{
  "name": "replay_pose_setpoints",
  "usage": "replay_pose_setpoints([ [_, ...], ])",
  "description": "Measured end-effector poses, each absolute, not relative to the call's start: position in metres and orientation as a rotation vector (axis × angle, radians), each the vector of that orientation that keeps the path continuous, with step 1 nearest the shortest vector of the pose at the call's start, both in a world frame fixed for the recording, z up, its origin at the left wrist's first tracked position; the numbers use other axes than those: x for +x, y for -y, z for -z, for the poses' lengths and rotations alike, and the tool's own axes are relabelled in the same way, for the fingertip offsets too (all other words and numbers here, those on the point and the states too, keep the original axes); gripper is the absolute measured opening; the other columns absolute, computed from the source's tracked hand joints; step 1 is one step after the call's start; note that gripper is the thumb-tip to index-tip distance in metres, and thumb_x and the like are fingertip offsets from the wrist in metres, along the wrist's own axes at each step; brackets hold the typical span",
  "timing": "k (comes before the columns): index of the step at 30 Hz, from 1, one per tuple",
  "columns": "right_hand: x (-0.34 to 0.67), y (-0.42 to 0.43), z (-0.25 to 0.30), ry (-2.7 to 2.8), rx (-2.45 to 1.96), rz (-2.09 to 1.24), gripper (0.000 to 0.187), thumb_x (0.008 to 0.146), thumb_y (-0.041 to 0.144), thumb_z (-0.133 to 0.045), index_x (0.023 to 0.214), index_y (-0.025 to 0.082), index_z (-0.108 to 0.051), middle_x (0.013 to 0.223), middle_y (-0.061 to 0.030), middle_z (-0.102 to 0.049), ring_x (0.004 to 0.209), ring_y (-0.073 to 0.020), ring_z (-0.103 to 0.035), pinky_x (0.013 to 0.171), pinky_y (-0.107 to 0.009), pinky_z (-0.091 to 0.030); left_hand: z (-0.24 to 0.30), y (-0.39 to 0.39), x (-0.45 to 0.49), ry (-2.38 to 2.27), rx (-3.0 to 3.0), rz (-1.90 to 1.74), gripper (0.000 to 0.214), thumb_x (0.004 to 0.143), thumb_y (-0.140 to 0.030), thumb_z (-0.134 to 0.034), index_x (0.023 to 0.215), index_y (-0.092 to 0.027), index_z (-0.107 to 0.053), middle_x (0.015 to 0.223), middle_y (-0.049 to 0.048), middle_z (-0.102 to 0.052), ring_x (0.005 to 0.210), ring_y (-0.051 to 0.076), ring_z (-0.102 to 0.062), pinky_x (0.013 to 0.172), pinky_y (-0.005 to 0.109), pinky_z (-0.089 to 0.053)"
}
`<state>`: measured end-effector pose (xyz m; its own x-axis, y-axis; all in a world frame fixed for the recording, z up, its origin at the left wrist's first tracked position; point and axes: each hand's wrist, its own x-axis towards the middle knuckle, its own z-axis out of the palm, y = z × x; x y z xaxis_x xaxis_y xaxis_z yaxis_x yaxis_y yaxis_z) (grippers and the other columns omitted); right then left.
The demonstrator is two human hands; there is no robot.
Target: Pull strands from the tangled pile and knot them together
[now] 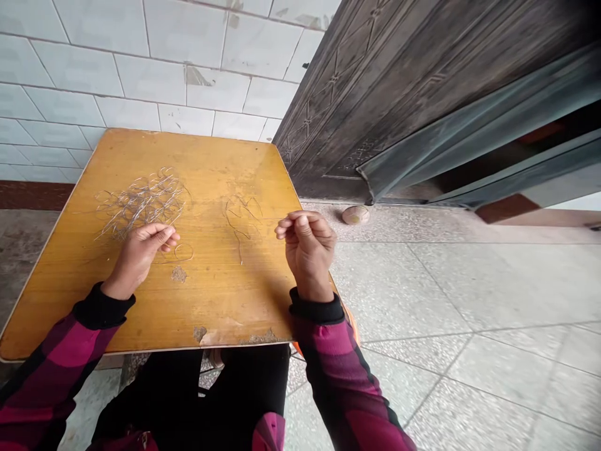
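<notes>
A tangled pile of thin, shiny wire [145, 203] lies on the left half of a yellow wooden table [225, 294]. At the pile's near edge, my left hand [141, 254] is pinched, and a thin curled wire [184, 252] shows at its fingertips. My right hand [310, 247] is closed above the table's right edge, thumb against forefinger. Out of its fingertips a fine strand of wire [270, 218] runs left. That strand leads toward a smaller, loose tangle of wire [243, 216] near the middle of the tabletop.
White wall tiles [183, 37] rise behind the table. To the right are a dark carved wooden door [357, 94] and a grey-green hanging sheet [469, 131]. A roundish pale object [355, 215] sits on the floor by the door. The table's front edge is chipped.
</notes>
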<state>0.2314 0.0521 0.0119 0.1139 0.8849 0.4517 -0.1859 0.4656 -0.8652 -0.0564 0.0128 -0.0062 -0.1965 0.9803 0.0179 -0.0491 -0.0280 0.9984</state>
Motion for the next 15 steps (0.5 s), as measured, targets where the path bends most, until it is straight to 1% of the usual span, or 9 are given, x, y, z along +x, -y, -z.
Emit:
replay_pose_setpoints([
  [3, 0.233, -0.054, -0.008, 1.350, -0.771, -1.044, 0.014, 0.085, 0.035, -0.064, 0.085, 0.022, -0.068, 0.071, 0.0018, -0.066, 0.060, -0.0096, -0.063, 0.058, -0.024, -0.052, 0.001, -0.012, -0.067, -1.591, 1.533, -1.624, 0.012, 0.081, -0.028, -0.065, 0.088, -0.020, -0.071, 0.095, 0.0028, -0.070, 0.089, 0.017, -0.062, 0.080, 0.031, -0.049],
  [5, 0.232, -0.054, -0.005, 1.419, -0.781, -1.113, 0.015, 0.086, 0.035, -0.064, 0.085, 0.021, -0.068, 0.072, 0.0012, -0.067, 0.061, -0.0100, -0.064, 0.060, -0.025, -0.053, -0.005, -0.010, -0.071, -1.681, 1.677, -1.730, 0.016, 0.085, -0.029, -0.061, 0.097, -0.022, -0.070, 0.103, 0.0028, -0.069, 0.096, 0.018, -0.061, 0.084, 0.033, -0.048],
  [7, 0.230, -0.054, -0.004, 1.433, -0.775, -1.168, 0.015, 0.086, 0.035, -0.064, 0.085, 0.021, -0.068, 0.072, 0.0010, -0.067, 0.061, -0.0097, -0.064, 0.060, -0.025, -0.053, -0.009, -0.008, -0.069, -1.649, 1.781, -1.637, 0.018, 0.086, -0.030, -0.059, 0.099, -0.023, -0.070, 0.101, 0.0030, -0.070, 0.094, 0.018, -0.063, 0.082, 0.033, -0.048],
  [11, 0.228, -0.058, -0.002, 1.371, -0.796, -1.250, 0.021, 0.083, 0.039, -0.066, 0.083, 0.019, -0.066, 0.070, 0.0015, -0.066, 0.058, -0.0091, -0.063, 0.057, -0.023, -0.053, -0.010, -0.006, -0.056, -1.398, 1.831, -1.095, 0.023, 0.084, -0.036, -0.061, 0.097, -0.020, -0.073, 0.097, 0.0059, -0.074, 0.086, 0.018, -0.067, 0.073, 0.028, -0.050],
  [15, 0.226, -0.062, 0.001, 1.317, -0.826, -1.271, 0.022, 0.083, 0.040, -0.065, 0.083, 0.018, -0.063, 0.068, 0.0020, -0.064, 0.056, -0.0079, -0.061, 0.055, -0.022, -0.052, -0.003, -0.005, -0.045, -1.276, 1.690, -0.877, 0.018, 0.079, -0.032, -0.065, 0.085, -0.019, -0.075, 0.083, 0.0059, -0.075, 0.066, 0.014, -0.064, 0.058, 0.022, -0.046],
])
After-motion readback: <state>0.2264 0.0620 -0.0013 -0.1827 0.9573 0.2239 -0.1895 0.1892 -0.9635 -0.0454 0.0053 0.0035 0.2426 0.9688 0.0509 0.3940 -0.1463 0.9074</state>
